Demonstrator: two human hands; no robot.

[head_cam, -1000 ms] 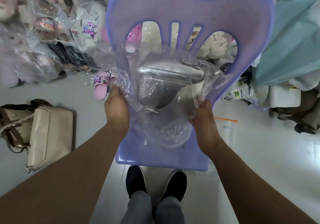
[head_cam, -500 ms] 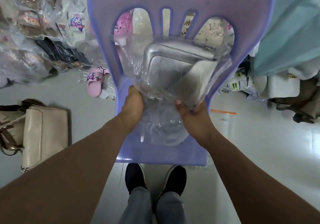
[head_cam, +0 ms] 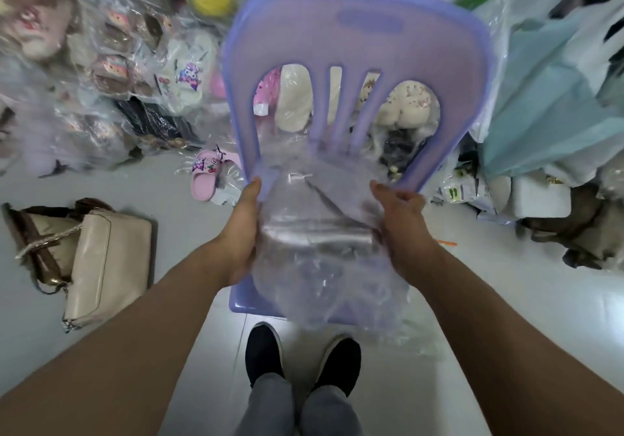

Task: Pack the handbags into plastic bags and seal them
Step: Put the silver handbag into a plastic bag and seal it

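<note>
Silver in colour, the handbag (head_cam: 317, 233) is enclosed in a clear plastic bag (head_cam: 324, 287) at the centre of the frame, over the seat of a purple chair (head_cam: 354, 37). Whether the package is resting on the seat or is held just above it cannot be told.

The handbag's long axis is laid across the frame, from left to right, so that one short end is presented to each hand. The left hand (head_cam: 241, 233) is set against the left end, with the thumb stretched up along the film. Its fingers are tucked beneath the plastic and blurred, so their hold cannot be told. The right hand (head_cam: 400, 223) is set against the right end, where the film is pinched between the thumb and the curled fingers (head_cam: 410, 197). Neither hand is placed nearer than the other.

Slack film is spread below the handbag, towards the bottom of the frame, and the mouth to be sealed is judged to lie on that side, though its edge is not made out. Both hands would have to be brought down towards that slack.

At the left of the frame a beige handbag (head_cam: 108, 260) is left unpacked on the floor (head_cam: 506, 300).
</note>
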